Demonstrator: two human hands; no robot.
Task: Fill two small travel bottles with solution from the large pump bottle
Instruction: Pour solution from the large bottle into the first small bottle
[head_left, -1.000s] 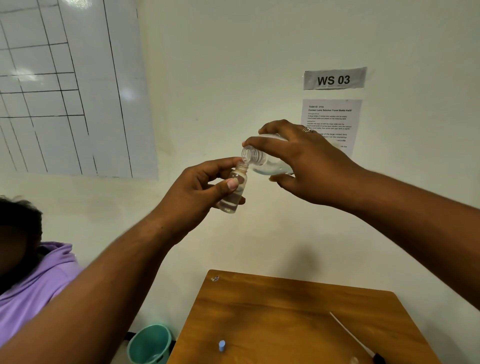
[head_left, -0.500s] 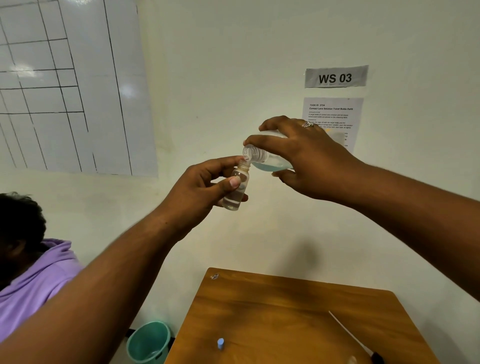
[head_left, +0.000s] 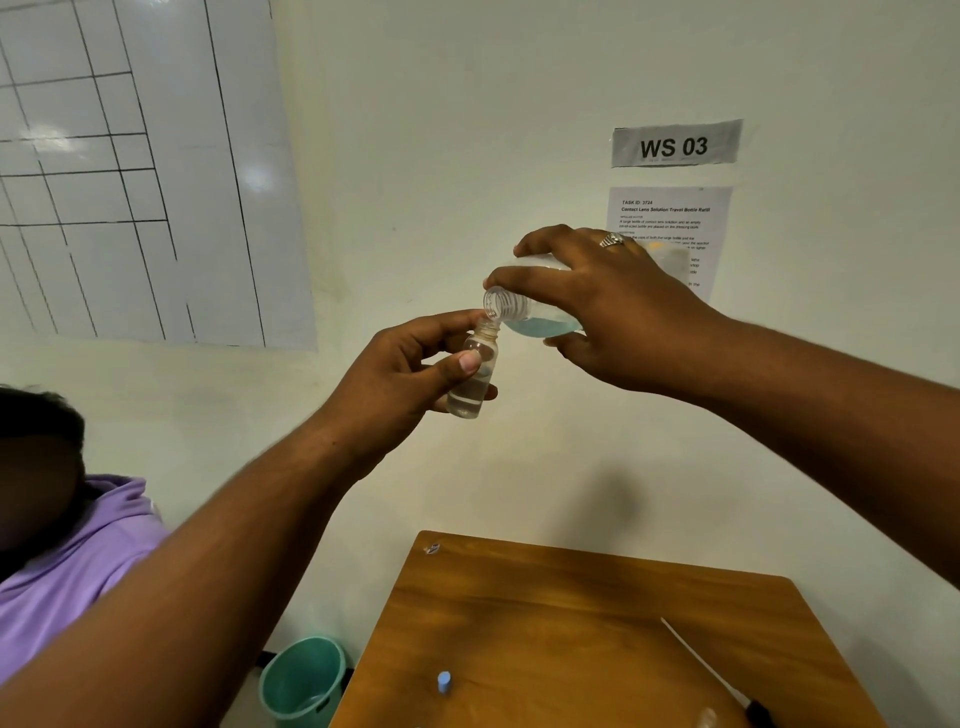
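Note:
My left hand grips a small clear travel bottle, held nearly upright in the air, open-necked, with a little clear liquid at its bottom. My right hand grips the large clear bottle, tipped sideways with its threaded open mouth right at the small bottle's neck. Pale blue liquid pools along the large bottle's lower side. Both are held high above the wooden table. A small blue cap stands on the table near its front.
A thin white tube, perhaps the pump's dip tube, lies on the table's right side. A teal bucket stands on the floor left of the table. A person in a purple hoodie is at the left. Wall signs hang behind.
Both hands and the two bottles have kept the same pouring pose; the view has shifted slightly. The liquid level in the small bottle looks much the same.

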